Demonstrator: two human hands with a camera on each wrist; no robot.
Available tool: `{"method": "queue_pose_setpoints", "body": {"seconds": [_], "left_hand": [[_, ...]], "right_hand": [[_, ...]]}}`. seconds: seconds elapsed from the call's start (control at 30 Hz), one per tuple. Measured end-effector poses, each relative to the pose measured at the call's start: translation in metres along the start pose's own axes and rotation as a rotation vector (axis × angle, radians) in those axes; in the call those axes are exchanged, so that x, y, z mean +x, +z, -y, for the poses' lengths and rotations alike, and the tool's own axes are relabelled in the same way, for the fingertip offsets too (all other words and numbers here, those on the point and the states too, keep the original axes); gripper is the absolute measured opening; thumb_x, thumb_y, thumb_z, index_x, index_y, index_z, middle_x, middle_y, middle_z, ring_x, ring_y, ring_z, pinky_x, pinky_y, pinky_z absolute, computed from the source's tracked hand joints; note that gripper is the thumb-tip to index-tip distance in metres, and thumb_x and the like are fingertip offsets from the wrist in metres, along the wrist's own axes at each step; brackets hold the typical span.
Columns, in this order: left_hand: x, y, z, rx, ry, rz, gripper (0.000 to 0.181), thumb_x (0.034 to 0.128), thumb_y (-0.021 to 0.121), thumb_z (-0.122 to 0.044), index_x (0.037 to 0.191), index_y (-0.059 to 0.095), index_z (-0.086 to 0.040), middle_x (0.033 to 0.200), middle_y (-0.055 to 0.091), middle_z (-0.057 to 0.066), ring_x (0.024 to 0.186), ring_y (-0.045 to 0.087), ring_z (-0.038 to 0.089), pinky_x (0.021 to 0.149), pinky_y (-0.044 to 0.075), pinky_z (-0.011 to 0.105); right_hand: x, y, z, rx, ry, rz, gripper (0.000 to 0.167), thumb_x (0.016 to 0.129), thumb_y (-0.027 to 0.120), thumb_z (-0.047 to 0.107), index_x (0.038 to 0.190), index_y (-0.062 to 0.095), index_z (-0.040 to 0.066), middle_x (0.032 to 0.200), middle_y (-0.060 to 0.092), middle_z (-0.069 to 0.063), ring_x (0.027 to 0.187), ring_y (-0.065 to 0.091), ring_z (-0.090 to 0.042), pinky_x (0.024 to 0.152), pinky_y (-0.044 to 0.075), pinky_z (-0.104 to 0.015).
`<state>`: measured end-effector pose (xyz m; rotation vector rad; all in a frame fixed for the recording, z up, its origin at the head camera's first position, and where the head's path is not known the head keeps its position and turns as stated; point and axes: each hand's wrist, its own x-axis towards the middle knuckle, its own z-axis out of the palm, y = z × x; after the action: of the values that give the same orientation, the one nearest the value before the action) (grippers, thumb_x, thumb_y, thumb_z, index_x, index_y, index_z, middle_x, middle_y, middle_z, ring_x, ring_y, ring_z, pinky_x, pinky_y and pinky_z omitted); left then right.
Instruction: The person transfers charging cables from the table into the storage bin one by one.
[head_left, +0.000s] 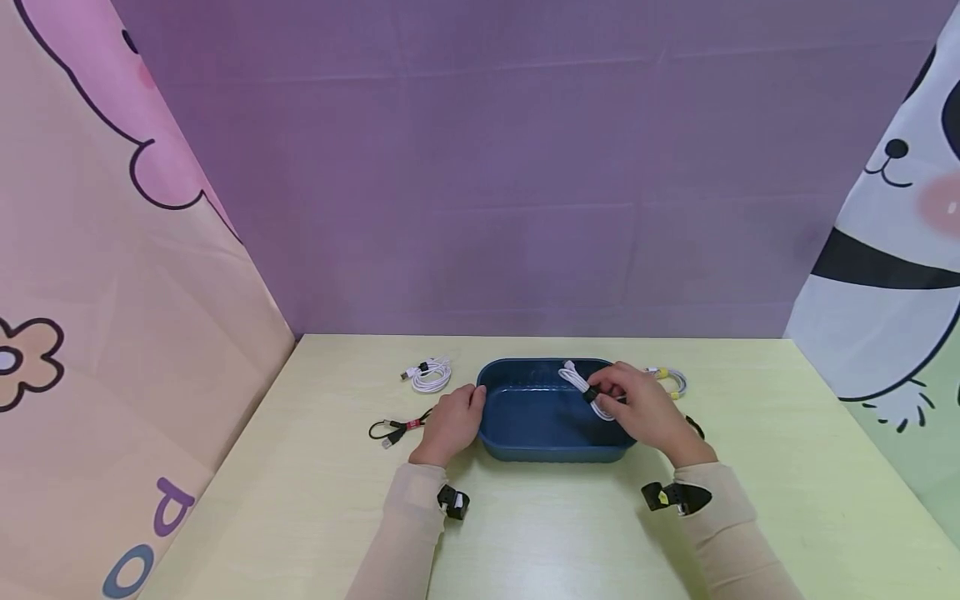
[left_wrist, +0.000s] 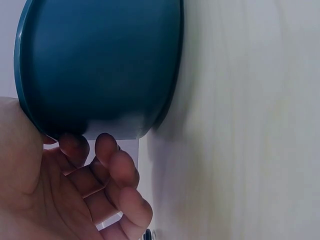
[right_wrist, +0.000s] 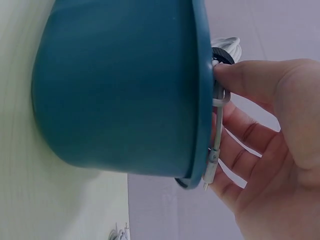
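Note:
A blue plastic basin (head_left: 525,421) stands on the table between my two hands. My left hand (head_left: 452,421) grips its left rim, with the thumb at the edge and the fingers bent against the outer wall in the left wrist view. Over the right part of the basin, my right hand (head_left: 639,402) pinches a bundled white cable (head_left: 574,377) by its black strap. In the right wrist view, the cable's coiled loops (right_wrist: 230,46) stick up past the thumb, and one plug (right_wrist: 210,172) hangs by the rim. No cable shows inside the basin, though its right end is partly covered.
Left of the basin lie a coiled white cable (head_left: 431,377) and a black cable (head_left: 393,431) with a red tie. Right of it is a pale cable (head_left: 677,382) with yellow ends. A black item (head_left: 696,427) is mostly hidden behind my right wrist.

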<state>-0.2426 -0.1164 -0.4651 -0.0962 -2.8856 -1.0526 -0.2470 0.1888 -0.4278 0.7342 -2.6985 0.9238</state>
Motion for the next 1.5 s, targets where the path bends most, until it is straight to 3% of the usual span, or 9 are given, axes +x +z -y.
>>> {"method": "queue_pose_setpoints", "body": {"seconds": [0.33, 1.5], "left_hand": [[0.0, 0.001, 0.0, 0.006, 0.011, -0.003, 0.039, 0.1104, 0.04, -0.034, 0.088, 0.061, -0.01, 0.069, 0.048, 0.003, 0.062, 0.05, 0.019, 0.058, 0.035, 0.031], [-0.001, -0.001, -0.004, -0.021, -0.005, 0.018, 0.038, 0.1106, 0.04, -0.034, 0.089, 0.06, -0.009, 0.069, 0.047, 0.003, 0.063, 0.049, 0.02, 0.059, 0.034, 0.03]], "right_hand": [[-0.001, 0.004, 0.001, -0.009, -0.028, 0.002, 0.021, 0.091, 0.073, 0.004, 0.111, 0.072, 0.009, 0.091, 0.062, 0.002, 0.08, 0.054, -0.011, 0.072, 0.049, -0.027], [-0.001, 0.02, 0.005, -0.02, 0.005, 0.099, 0.019, 0.092, 0.071, 0.007, 0.11, 0.072, 0.013, 0.089, 0.057, 0.006, 0.078, 0.051, -0.01, 0.071, 0.046, -0.028]]}}
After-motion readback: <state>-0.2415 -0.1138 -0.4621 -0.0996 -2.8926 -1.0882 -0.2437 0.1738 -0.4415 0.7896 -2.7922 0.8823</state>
